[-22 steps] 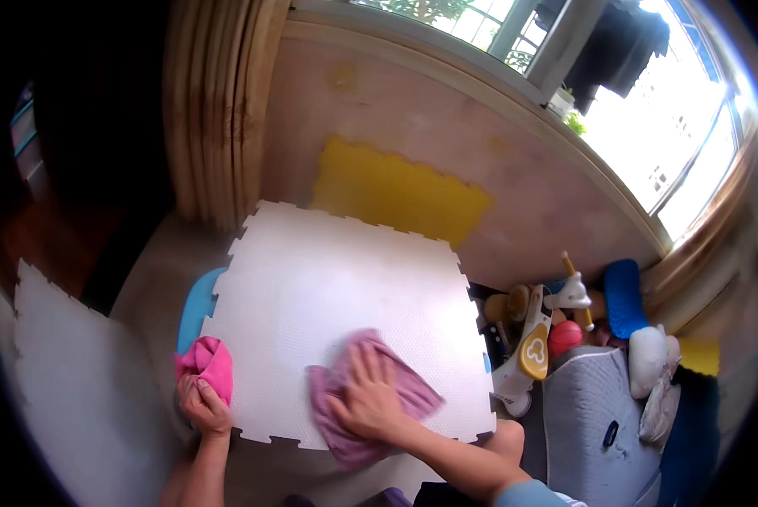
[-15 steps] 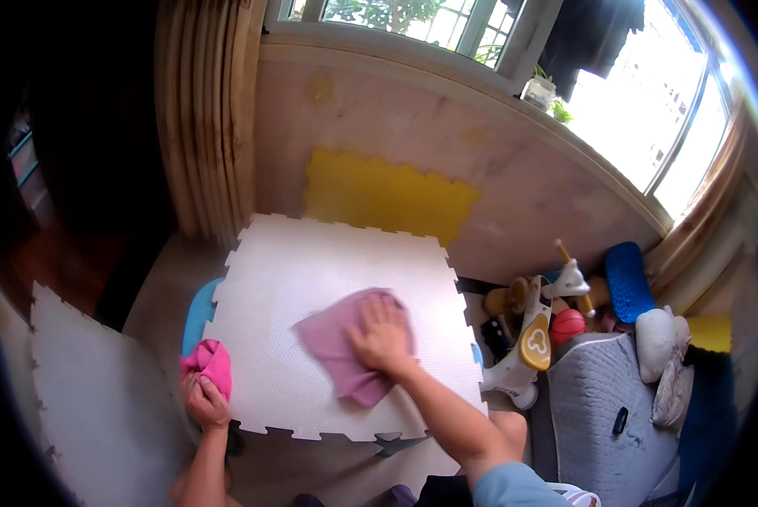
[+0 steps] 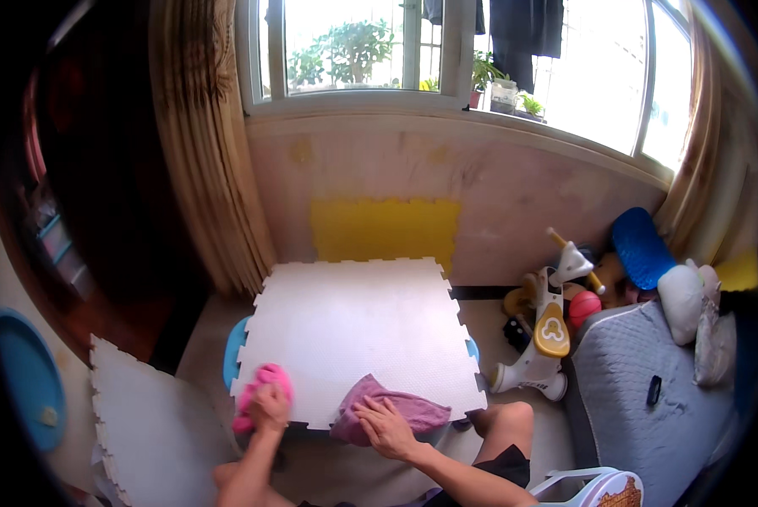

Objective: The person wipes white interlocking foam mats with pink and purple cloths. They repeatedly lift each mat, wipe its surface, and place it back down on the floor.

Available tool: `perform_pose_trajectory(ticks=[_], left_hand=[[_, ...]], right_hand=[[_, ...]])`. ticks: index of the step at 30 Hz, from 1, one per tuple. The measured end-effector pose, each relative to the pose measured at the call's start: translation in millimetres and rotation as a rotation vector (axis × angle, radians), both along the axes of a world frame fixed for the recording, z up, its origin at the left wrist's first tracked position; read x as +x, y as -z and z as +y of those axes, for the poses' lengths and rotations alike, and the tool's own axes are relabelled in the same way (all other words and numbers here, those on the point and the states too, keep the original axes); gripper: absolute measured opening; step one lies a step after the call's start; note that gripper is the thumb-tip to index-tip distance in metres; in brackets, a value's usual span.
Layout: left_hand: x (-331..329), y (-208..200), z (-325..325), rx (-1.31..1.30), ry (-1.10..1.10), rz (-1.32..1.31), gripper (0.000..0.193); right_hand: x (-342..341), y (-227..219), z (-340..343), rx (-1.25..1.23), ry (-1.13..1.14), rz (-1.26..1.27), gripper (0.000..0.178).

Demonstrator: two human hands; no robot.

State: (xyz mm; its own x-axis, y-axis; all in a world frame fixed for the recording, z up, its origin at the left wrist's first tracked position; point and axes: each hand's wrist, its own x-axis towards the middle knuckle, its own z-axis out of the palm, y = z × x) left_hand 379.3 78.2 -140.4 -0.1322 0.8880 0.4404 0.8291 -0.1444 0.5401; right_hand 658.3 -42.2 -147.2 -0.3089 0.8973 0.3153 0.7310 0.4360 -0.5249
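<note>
A white foam mat (image 3: 362, 321) with toothed edges lies on a low support with light-blue parts. At its near left corner, my left hand (image 3: 269, 410) is closed around a bunched bright pink cloth (image 3: 276, 382). My right hand (image 3: 385, 428) rests on a mauve cloth (image 3: 425, 412) at the near edge, its fingers stretched out and lying flat. Part of the mauve cloth hangs over that edge; the rest spreads to the right on the mat.
Another white foam mat (image 3: 155, 422) leans at the left. A yellow foam mat (image 3: 383, 228) stands against the far wall. To the right are a white-and-yellow ride-on toy (image 3: 544, 338), a pink ball (image 3: 584, 308) and a grey quilted cushion (image 3: 624, 389). A blue basin (image 3: 28, 380) is at far left.
My right hand and the mauve cloth have come from the mat's middle to its near edge. My left hand has brought the pink cloth onto the near left corner. The view has tilted up.
</note>
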Motion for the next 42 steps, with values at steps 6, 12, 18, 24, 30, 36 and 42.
perform_pose_trajectory(ticks=[6,12,18,24,30,36,42], left_hand=[[105,1,-113,-0.272,0.377,-0.795,0.048],[60,35,-129,-0.695,-0.048,-1.576,0.071],[25,37,-90,-0.638,0.084,-1.695,0.067],[50,-27,-51,-0.293,-0.020,-1.505,0.023],[-5,-173,21,0.001,0.125,-1.459,0.026],[-155,-308,10,0.254,0.234,-1.293,0.032],[-295,-386,-60,0.385,0.187,-0.916,0.033]], right_hand=[[-31,-7,-14,0.133,0.175,0.288,0.049],[-18,0,-14,0.364,0.177,-0.055,0.051],[-22,-5,-32,0.067,0.119,0.237,0.042],[3,-31,-115,-0.205,0.008,0.453,0.036],[23,-23,-136,-0.348,0.051,0.302,0.035],[25,-29,-140,-0.420,0.044,0.394,0.035],[26,-8,-134,-0.581,0.059,0.285,0.034]])
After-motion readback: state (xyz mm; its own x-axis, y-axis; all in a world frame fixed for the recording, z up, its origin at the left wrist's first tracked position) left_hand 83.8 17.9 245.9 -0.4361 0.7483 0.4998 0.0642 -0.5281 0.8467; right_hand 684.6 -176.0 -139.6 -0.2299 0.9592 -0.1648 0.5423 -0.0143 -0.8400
